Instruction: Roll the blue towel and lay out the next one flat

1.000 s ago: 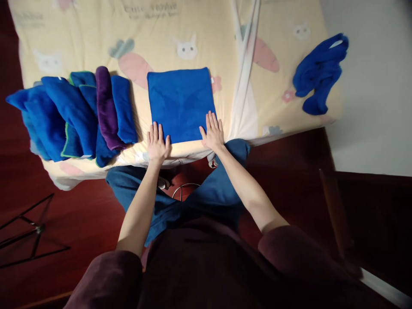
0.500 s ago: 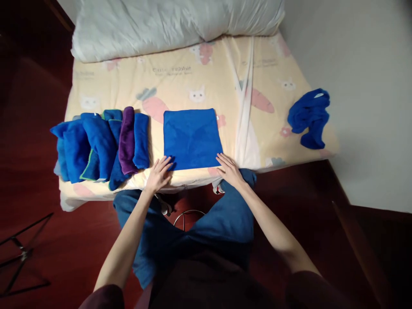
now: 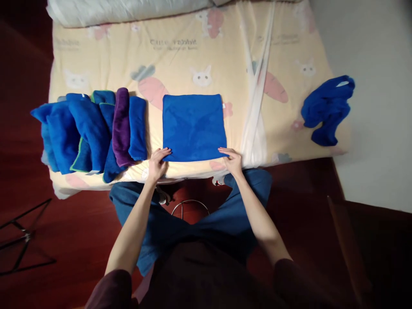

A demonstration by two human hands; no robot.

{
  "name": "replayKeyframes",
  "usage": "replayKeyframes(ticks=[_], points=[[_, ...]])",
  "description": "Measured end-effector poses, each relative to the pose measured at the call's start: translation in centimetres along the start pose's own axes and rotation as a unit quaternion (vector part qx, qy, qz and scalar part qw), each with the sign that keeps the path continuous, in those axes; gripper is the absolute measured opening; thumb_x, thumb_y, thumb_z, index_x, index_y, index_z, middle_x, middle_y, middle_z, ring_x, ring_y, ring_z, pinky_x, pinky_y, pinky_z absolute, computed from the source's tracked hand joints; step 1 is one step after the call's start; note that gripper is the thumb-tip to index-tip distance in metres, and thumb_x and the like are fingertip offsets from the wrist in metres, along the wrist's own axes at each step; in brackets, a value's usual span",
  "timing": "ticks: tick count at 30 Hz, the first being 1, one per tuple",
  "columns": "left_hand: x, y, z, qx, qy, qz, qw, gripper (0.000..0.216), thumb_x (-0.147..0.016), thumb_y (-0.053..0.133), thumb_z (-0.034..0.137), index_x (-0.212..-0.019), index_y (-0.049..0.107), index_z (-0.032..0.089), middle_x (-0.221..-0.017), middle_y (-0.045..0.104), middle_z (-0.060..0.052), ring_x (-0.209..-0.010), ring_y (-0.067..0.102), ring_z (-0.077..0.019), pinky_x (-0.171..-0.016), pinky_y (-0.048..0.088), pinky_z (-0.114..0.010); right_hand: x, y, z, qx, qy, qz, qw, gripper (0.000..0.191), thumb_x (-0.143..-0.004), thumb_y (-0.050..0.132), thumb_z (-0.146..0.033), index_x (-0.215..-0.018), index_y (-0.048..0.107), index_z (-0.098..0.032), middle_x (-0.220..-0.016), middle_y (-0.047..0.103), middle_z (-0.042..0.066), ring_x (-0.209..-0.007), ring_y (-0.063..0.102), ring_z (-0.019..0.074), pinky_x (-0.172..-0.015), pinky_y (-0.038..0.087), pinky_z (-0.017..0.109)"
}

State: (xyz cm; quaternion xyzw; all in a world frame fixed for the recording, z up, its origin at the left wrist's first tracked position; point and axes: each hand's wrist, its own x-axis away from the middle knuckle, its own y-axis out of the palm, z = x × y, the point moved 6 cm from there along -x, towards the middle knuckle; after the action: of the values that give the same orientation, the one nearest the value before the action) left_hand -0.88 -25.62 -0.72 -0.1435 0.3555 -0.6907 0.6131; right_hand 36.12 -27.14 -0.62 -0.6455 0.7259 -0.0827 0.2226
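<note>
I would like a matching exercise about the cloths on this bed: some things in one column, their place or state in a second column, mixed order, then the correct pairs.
Things:
1. flat blue cloth
2. purple cloth
3. crumpled blue cloth
4. left hand

Places or states:
A. bunched up at the bed's right edge
B. folded, in the row of cloths on the left
C. at the flat cloth's near left corner
D. spread out square between both hands

Pairs: 1-D, 2-B, 3-A, 4-C

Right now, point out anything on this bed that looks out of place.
One blue towel lies crumpled near the bed's right edge, unlike the flat towel between both hands and the folded row on the left.
</note>
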Motion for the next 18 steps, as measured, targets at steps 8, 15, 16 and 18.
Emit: replayKeyframes(ticks=[8,15,16,18], points=[[1.5,-1.4,0.3,0.008,-0.065,0.059,0.996,0.032,-0.097,0.050,0.032,-0.111,0.076,0.020,-0.115,0.078,-0.012,-0.108,0.072,-0.0257,-0.101,0.053,-0.043,0.5,-1.0,1.2,-0.069,0.071,-0.014,0.995,0.031,-0.078,0.057,-0.015,-0.096,0.081,-0.020,-0.110,0.082,0.008,-0.107,0.077,0.0230,-0.099,0.061,0.038],[1.8,-1.6,0.1,0.025,-0.137,0.119,0.983,0.035,-0.099,0.050,0.047,-0.096,0.070,0.018,-0.090,0.075,-0.009,-0.086,0.069,-0.0235,-0.082,0.052,-0.034,0.7,-1.0,2.2,-0.090,0.108,0.038,0.989,0.026,-0.082,0.071,-0.038,-0.097,0.080,-0.019,-0.100,0.081,0.009,-0.091,0.076,0.0218,-0.088,0.061,0.034],[1.7,-1.6,0.1,0.023,-0.146,0.121,0.981,0.034,-0.099,0.050,0.046,-0.092,0.068,0.019,-0.085,0.073,-0.008,-0.081,0.067,-0.0221,-0.078,0.051,-0.032,0.5,-0.9,2.4,-0.090,0.117,0.054,0.988,0.028,-0.081,0.073,-0.041,-0.097,0.080,-0.018,-0.095,0.080,0.009,-0.085,0.075,0.0207,-0.082,0.061,0.033],[1.6,-1.6,0.3,0.021,-0.158,0.127,0.979,0.032,-0.099,0.049,0.045,-0.085,0.063,0.019,-0.077,0.068,-0.005,-0.075,0.063,-0.0197,-0.074,0.049,-0.030,0.3,-0.7,2.8,-0.092,0.127,0.079,0.984,0.032,-0.079,0.075,-0.045,-0.094,0.078,-0.017,-0.082,0.076,0.005,-0.072,0.070,0.0180,-0.072,0.059,0.030]])
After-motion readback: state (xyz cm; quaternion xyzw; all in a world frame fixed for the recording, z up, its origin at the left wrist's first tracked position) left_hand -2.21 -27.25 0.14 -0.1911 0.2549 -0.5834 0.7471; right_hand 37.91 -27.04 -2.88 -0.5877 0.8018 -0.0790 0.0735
